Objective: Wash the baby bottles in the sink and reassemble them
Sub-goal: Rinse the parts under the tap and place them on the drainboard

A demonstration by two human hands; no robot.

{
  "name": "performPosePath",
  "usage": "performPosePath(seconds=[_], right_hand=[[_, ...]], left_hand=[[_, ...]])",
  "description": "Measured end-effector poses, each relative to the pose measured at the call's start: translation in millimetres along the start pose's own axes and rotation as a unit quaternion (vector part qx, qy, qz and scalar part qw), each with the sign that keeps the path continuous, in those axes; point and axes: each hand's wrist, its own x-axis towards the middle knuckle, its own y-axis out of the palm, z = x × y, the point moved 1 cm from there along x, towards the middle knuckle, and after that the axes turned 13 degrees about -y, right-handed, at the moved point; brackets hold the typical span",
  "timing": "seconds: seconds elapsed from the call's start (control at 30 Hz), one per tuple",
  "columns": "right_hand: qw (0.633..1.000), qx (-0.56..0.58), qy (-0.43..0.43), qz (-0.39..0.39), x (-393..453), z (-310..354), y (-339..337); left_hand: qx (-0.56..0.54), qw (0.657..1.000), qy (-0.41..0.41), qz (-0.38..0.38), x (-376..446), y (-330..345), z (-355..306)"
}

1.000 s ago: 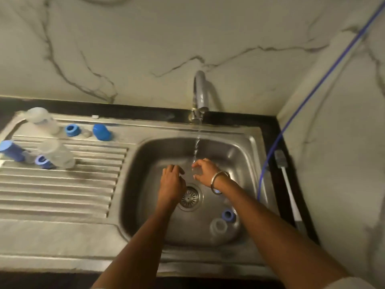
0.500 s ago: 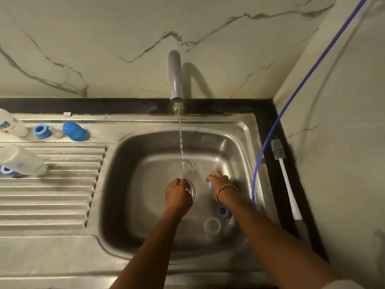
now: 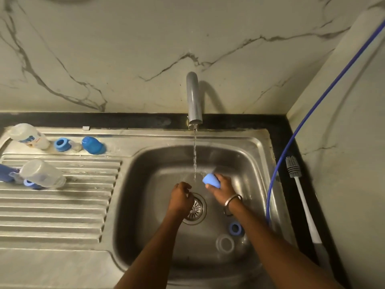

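Water runs from the grey tap (image 3: 194, 99) into the steel sink (image 3: 145, 184). My right hand (image 3: 221, 187) grips a blue bottle cap (image 3: 210, 180) just right of the stream. My left hand (image 3: 181, 198) is curled over the drain (image 3: 196, 208); what it holds, if anything, is hidden. A clear bottle (image 3: 226, 245) and a blue collar ring (image 3: 235, 228) lie in the sink's near right corner. On the drainboard lie two clear bottles (image 3: 28, 136) (image 3: 42, 174), a blue ring (image 3: 61, 144), a blue cap (image 3: 92, 145) and a clear teat (image 3: 76, 147).
A bottle brush (image 3: 300, 195) with a white handle lies on the black counter strip right of the sink. A blue hose (image 3: 291, 142) runs down the right wall into the sink's corner. Marble walls close off the back and right. More blue parts (image 3: 7, 173) sit at the drainboard's left edge.
My right hand has lifted a blue cap from the sink floor up beside the water stream. My left hand has stayed over the drain, fingers still curled.
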Motion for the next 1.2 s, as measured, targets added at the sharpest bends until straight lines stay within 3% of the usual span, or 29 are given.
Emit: performPosePath(seconds=[0.17, 0.33, 0.47, 0.67, 0.77, 1.1, 1.2], right_hand=[[0.993, 0.092, -0.066, -0.041, 3.8, 40.3, 10.4], [0.985, 0.108, -0.108, -0.080, 13.4, 74.2, 11.2], [0.985, 0.114, -0.094, -0.087, 20.1, 87.3, 18.9], [0.976, 0.150, -0.077, -0.136, 17.6, 98.1, 28.3], [0.977, 0.146, -0.078, -0.133, 16.6, 99.4, 30.1], [0.979, 0.132, -0.097, -0.126, 13.9, 105.0, 33.7], [0.970, 0.150, -0.070, -0.178, 15.0, 103.1, 27.2]], left_hand=[[-0.007, 1.000, 0.020, -0.022, -0.3, -21.8, -13.4], [0.121, 0.986, 0.000, -0.116, 2.6, -70.6, 8.3], [0.179, 0.972, 0.005, -0.153, 2.8, -109.0, 30.0], [0.227, 0.955, 0.115, -0.152, 1.1, -134.6, 53.2], [0.263, 0.942, 0.117, -0.171, 0.8, -145.7, 58.3], [0.188, 0.961, 0.110, -0.172, 1.4, -159.4, 70.4], [0.182, 0.960, 0.120, -0.178, -1.1, -156.8, 70.3]])
